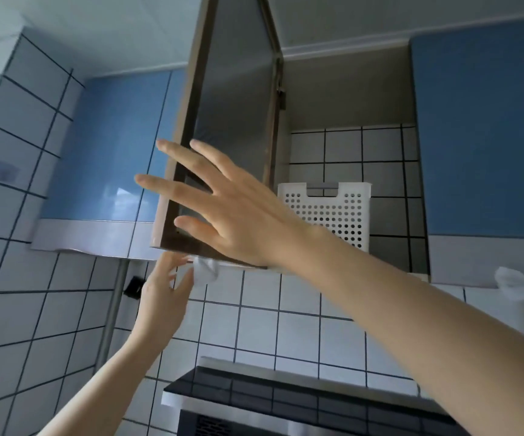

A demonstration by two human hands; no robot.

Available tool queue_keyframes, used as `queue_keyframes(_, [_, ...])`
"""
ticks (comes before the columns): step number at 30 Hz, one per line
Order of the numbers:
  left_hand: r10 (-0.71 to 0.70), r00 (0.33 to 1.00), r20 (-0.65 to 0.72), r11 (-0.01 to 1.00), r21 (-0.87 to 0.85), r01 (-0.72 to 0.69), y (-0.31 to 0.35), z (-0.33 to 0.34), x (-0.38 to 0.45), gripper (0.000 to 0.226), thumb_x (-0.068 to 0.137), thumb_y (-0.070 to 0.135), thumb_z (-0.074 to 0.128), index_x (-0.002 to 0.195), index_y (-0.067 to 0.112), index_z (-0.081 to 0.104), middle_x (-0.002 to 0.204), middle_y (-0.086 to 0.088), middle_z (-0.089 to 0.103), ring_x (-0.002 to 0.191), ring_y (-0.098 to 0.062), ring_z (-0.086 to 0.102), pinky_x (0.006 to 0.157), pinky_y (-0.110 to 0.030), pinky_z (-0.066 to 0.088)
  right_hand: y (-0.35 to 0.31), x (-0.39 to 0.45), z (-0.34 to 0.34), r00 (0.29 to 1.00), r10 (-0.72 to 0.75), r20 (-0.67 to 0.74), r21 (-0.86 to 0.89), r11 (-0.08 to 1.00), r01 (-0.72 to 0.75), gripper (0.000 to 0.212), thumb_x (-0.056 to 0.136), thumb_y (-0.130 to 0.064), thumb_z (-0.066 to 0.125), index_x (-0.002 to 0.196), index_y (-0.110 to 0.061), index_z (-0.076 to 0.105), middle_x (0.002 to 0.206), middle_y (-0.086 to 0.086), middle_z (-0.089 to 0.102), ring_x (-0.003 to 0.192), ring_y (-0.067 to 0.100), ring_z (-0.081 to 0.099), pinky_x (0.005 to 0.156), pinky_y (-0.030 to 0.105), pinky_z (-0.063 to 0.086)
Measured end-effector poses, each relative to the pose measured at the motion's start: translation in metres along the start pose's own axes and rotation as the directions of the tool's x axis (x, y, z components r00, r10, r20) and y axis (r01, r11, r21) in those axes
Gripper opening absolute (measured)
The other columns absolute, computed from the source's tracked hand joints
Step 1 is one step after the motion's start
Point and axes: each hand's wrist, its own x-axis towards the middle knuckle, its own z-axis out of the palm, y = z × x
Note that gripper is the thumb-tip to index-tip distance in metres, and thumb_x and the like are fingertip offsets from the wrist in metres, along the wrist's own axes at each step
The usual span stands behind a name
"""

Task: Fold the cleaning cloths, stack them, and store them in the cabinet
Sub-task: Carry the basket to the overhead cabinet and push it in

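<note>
The upper cabinet (348,99) stands open, its dark-framed door (232,89) swung out to the left. My right hand (232,212) is raised in front of the door's lower part, fingers straight and spread, holding nothing. Just under the door's bottom edge, my left hand (163,294) reaches up and pinches a small crumpled white cloth (204,272) between thumb and fingertips. A white perforated basket (345,212) sits on the cabinet's bottom shelf, its lower left corner hidden by my right wrist. What is inside the basket cannot be seen.
Blue cabinet doors (106,146) flank the open cabinet on both sides. A black and steel range hood (285,391) juts out below. A grey pipe (112,309) runs down the tiled wall at left. A white roll with a crumpled top (518,287) stands at the right edge.
</note>
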Motion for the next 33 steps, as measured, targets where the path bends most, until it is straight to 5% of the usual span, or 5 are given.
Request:
queue_keyframes(5, [0.047, 0.987, 0.153, 0.999, -0.02, -0.044, -0.004, 0.01, 0.011, 0.023, 0.095, 0.019, 0.052, 0.093, 0.04, 0.063, 0.097, 0.017, 0.07, 0.1, -0.008, 0.062, 0.086, -0.036, 0.047, 0.01, 0.008, 0.002, 0.992, -0.006, 0.129, -0.01, 1.0, 0.007, 0.043, 0.099, -0.044, 0.037, 0.14, -0.032, 0.039, 0.158, -0.002, 0.017, 0.146, 0.032, 0.008, 0.109, 0.051, 0.035])
queue_keyframes(11, [0.032, 0.99, 0.134, 0.999, -0.007, -0.032, -0.011, 0.028, 0.018, 0.018, 0.092, 0.024, 0.056, 0.103, 0.037, 0.063, 0.106, 0.013, 0.069, 0.109, -0.009, 0.059, 0.088, -0.035, 0.048, 0.018, -0.019, -0.002, 1.0, 0.009, 0.018, 0.036, 0.999, -0.01, 0.043, 0.098, -0.044, 0.037, 0.137, -0.025, 0.044, 0.157, 0.003, 0.022, 0.146, 0.03, 0.013, 0.113, 0.049, 0.029])
queue_keyframes(19, [0.239, 0.945, 0.225, 0.969, 0.01, -0.247, 0.011, 0.075, 0.007, 0.018, 0.091, 0.039, 0.052, 0.107, 0.044, 0.056, 0.097, 0.024, 0.067, 0.076, -0.009, 0.063, 0.067, -0.021, 0.047, 0.045, -0.096, -0.02, 0.981, 0.112, -0.156, 0.093, 0.991, -0.098, 0.06, 0.096, -0.047, 0.018, 0.131, -0.009, 0.049, 0.154, 0.017, 0.026, 0.144, 0.028, 0.022, 0.113, 0.05, 0.023])
queue_keyframes(24, [0.382, 0.908, 0.174, 0.921, 0.013, -0.39, 0.024, 0.11, -0.002, 0.017, 0.091, 0.032, 0.055, 0.106, 0.039, 0.058, 0.103, 0.032, 0.059, 0.097, 0.016, 0.053, 0.079, 0.0, 0.037, 0.06, -0.151, -0.037, 0.953, 0.242, -0.179, 0.045, 0.97, -0.238, 0.06, 0.097, -0.051, 0.013, 0.134, -0.014, 0.041, 0.154, 0.01, 0.026, 0.144, 0.023, 0.023, 0.118, 0.051, 0.012])
queue_keyframes(33, [0.574, 0.789, 0.217, 0.706, 0.356, -0.612, 0.041, 0.197, -0.007, 0.004, 0.085, 0.011, 0.068, 0.086, 0.012, 0.064, 0.08, 0.0, 0.063, 0.082, -0.025, 0.059, 0.06, -0.034, 0.047, 0.121, -0.239, -0.044, 0.777, 0.609, -0.162, -0.29, 0.723, -0.627, 0.046, 0.098, -0.034, 0.032, 0.123, -0.002, 0.054, 0.125, 0.01, 0.054, 0.136, 0.028, 0.038, 0.119, 0.046, 0.012])
